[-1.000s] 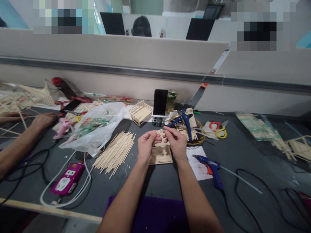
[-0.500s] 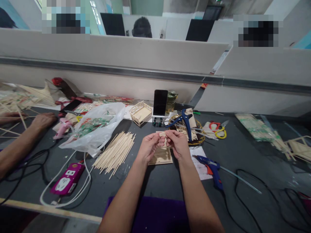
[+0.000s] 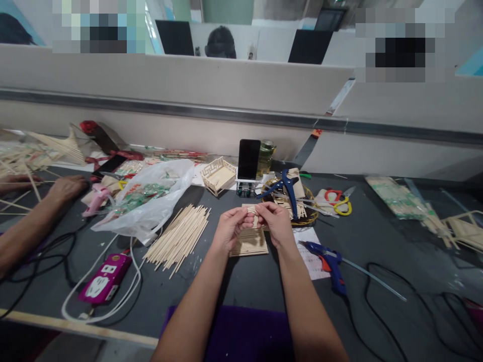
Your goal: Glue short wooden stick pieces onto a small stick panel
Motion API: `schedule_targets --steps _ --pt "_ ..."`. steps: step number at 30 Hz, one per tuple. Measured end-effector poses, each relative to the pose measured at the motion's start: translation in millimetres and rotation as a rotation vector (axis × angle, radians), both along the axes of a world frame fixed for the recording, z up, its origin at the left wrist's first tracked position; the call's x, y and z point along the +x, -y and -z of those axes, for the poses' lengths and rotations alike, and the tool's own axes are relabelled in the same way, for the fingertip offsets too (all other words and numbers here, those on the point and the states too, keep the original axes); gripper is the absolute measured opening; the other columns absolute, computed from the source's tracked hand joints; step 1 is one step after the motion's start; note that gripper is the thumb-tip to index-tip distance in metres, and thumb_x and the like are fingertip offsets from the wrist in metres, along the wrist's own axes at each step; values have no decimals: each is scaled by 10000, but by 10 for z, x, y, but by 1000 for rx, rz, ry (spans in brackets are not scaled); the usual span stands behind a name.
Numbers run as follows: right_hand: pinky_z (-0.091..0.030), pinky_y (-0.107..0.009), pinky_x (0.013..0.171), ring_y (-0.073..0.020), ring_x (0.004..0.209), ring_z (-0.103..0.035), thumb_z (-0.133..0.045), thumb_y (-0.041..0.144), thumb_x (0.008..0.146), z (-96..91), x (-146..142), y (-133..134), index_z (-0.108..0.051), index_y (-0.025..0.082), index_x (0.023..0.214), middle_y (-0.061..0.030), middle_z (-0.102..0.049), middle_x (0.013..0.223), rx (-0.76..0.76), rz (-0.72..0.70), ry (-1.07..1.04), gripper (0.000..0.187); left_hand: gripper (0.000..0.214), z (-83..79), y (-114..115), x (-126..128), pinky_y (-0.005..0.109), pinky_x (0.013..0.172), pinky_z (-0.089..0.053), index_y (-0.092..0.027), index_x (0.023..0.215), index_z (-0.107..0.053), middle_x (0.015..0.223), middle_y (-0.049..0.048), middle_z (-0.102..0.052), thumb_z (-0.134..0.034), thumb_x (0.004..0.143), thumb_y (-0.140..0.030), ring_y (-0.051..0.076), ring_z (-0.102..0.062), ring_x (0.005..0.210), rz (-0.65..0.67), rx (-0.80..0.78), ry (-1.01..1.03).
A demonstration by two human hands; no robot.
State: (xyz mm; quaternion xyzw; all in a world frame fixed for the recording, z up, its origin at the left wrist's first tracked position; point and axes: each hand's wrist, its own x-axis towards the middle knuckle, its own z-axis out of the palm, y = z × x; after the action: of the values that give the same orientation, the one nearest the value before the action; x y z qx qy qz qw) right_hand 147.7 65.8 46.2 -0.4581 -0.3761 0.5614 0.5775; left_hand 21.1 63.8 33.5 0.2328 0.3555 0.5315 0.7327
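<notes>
My left hand (image 3: 229, 227) and my right hand (image 3: 276, 221) meet above the dark table, both pinching a small piece made of short wooden sticks (image 3: 252, 209) between their fingertips. Directly below the hands lies a flat panel of glued sticks (image 3: 249, 242). A loose pile of long wooden sticks (image 3: 181, 232) lies to the left of my left hand. A blue glue gun (image 3: 328, 261) rests on a white paper to the right of my right forearm.
A phone on a stand (image 3: 248, 161), a small stick-built model (image 3: 218, 174), blue cutters (image 3: 286, 187) over a basket and red-yellow scissors (image 3: 337, 199) sit behind. A plastic bag (image 3: 151, 196), a pink power strip (image 3: 104, 278) and cables lie left. Another person's arms (image 3: 33, 216) work at far left.
My two hands have drawn a little closer together and slightly nearer to me, still pinching the small stick piece. Everything else lies as before.
</notes>
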Motion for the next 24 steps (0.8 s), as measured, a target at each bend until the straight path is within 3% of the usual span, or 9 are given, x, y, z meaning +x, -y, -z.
schedule_targets --steps 5,8,11,18,24 --pt "-497 -230 415 -87 440 -498 -760 402 605 8 42 8 -666 152 688 37 -570 536 11 -25 129 280 277 2 9 -30 214 575 -546 -99 806 -715 652 62 -697 -781 648 -316 126 -647 560 -31 139 -199" --pt "-497 -230 421 -92 447 -503 -750 407 620 -8 75 21 -670 150 687 32 -568 533 27 -72 197 277 278 -3 12 -67 205 563 -526 -109 823 -731 675 63 -701 -770 660 -331 120 -634 559 48 223 -316" --pt "-486 -221 413 -91 440 -493 -735 406 641 -9 95 24 -664 155 666 33 -551 516 50 -86 265 262 242 -4 13 -84 171 489 -478 -113 720 -726 591 37 -664 -766 660 -344 89 -578 474 110 264 -404" --pt "-479 -219 420 -93 465 -502 -723 432 656 -27 89 14 -662 162 754 28 -580 575 64 -90 246 293 276 -56 40 -13 174 465 -463 -112 670 -698 557 24 -635 -783 627 -371 88 -562 446 8 218 -368" --pt "-406 -201 383 -78 402 -474 -704 417 674 -30 150 16 -627 165 681 32 -579 545 95 -93 303 264 292 -66 60 56 185 467 -460 -119 649 -684 558 12 -619 -773 632 -397 87 -550 446 39 237 -398"
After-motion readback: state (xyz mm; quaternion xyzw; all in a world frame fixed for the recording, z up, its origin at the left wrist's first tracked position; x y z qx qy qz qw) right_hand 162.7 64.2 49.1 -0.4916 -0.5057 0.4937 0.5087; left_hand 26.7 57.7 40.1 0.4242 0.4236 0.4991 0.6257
